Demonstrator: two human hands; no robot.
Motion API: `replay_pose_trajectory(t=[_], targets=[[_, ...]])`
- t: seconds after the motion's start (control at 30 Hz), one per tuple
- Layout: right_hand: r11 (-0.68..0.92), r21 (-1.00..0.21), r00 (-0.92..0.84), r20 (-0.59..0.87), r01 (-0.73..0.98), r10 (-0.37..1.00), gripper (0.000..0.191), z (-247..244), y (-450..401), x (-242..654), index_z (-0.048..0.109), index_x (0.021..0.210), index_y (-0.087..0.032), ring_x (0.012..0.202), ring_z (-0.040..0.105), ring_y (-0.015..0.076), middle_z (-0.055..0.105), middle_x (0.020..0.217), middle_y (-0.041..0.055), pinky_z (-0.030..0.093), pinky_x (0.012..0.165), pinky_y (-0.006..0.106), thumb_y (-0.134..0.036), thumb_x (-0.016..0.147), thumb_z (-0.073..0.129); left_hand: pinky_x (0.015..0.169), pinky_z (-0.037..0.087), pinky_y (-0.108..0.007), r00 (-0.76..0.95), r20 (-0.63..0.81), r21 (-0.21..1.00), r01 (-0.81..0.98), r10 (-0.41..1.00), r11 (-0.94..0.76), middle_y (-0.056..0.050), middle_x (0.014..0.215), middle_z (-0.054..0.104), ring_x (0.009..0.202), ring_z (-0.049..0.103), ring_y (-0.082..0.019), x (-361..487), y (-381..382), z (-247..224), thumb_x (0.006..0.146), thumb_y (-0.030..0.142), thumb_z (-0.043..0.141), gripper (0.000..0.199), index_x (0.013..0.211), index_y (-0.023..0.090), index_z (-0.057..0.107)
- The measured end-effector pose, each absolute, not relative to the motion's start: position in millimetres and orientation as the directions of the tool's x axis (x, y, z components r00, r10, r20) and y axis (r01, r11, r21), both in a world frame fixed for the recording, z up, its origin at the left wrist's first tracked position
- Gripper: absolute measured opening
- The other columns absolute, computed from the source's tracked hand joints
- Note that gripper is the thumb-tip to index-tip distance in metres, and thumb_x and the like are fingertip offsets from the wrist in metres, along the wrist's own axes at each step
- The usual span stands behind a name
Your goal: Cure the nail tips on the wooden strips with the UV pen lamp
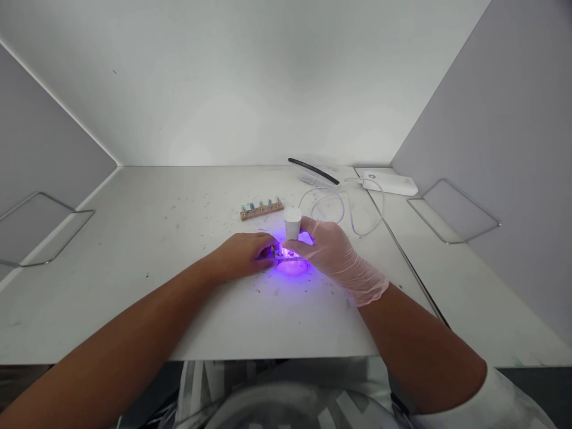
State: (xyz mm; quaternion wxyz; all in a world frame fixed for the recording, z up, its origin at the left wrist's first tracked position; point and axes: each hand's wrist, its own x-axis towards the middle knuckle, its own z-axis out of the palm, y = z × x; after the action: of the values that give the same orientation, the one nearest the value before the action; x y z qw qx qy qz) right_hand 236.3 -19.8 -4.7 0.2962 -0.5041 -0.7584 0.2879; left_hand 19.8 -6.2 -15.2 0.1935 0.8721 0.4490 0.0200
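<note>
My right hand (333, 253), in a thin clear glove, is closed around a small white lamp (292, 223) held upright. Violet light from the lamp falls on a small strip (290, 257) below it and on the table around. The bare fingers of my left hand (245, 256) pinch the left end of that strip. Small pieces stand on the strip, but the glare and my fingers hide their details. Behind my hands lies a wooden strip (262, 211) with several small clear and bluish pieces standing on it.
A white power bank (389, 183) lies at the back right, with a white cable (353, 220) looping toward the lamp. Near the back wall is a clear item with a black band (313, 171). Wire frames stand at left (53, 260) and right (451, 241).
</note>
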Motion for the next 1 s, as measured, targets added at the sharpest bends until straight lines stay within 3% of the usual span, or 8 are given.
replay_pose_trajectory(t=[1.0], targets=[[0.323,-0.725,-0.313,0.154,0.609,0.937,0.023,-4.5,-19.6,236.6,0.069,0.092,-0.026,0.046,0.040,0.0072,0.050,0.054,-0.0084,0.034,0.055,0.024,-0.046,0.081,0.064,0.058,0.035,-0.026,0.595,-0.145,0.358,0.776,0.790,-0.519,0.001,0.081,0.062,0.067,0.053,-0.013,20.0,-6.6,-14.5,0.085,0.044,0.052,0.025,0.091,0.022,0.061]])
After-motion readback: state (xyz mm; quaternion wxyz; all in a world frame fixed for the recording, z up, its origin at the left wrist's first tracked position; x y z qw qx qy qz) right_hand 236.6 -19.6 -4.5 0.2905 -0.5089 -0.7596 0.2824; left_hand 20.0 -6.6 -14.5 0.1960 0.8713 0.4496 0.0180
